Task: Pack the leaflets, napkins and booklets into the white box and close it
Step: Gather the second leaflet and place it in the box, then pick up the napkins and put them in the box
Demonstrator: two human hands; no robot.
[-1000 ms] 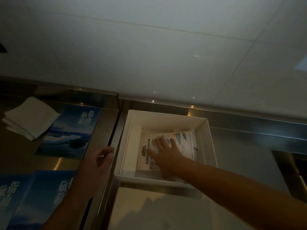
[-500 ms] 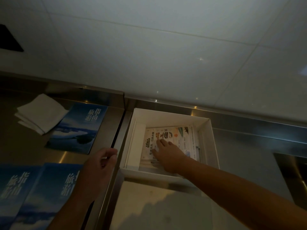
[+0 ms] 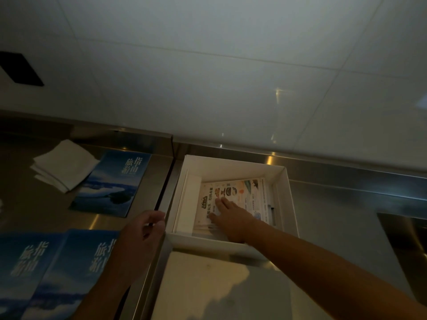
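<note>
The white box (image 3: 286, 199) stands open on the steel counter against the wall. A stack of printed leaflets (image 3: 251, 195) lies flat inside it. My right hand (image 3: 231, 218) reaches into the box, palm down, fingers spread on the top leaflet. My left hand (image 3: 141, 239) hovers just left of the box's near left corner, fingers curled, holding nothing. A pile of white napkins (image 3: 63, 166) lies at the far left. One blue booklet (image 3: 111, 183) lies beside the napkins, and two more blue booklets (image 3: 55, 269) lie near me at the left.
The steel counter (image 3: 335, 227) has a seam between two sections just left of the box. A white tiled wall (image 3: 208, 77) rises behind. A sink edge (image 3: 406, 239) shows at the far right. A dark rectangle (image 3: 20, 69) sits on the wall at upper left.
My right hand has slid back toward the near side of the box, uncovering more of the leaflet. My left hand has stayed beside the box's corner.
</note>
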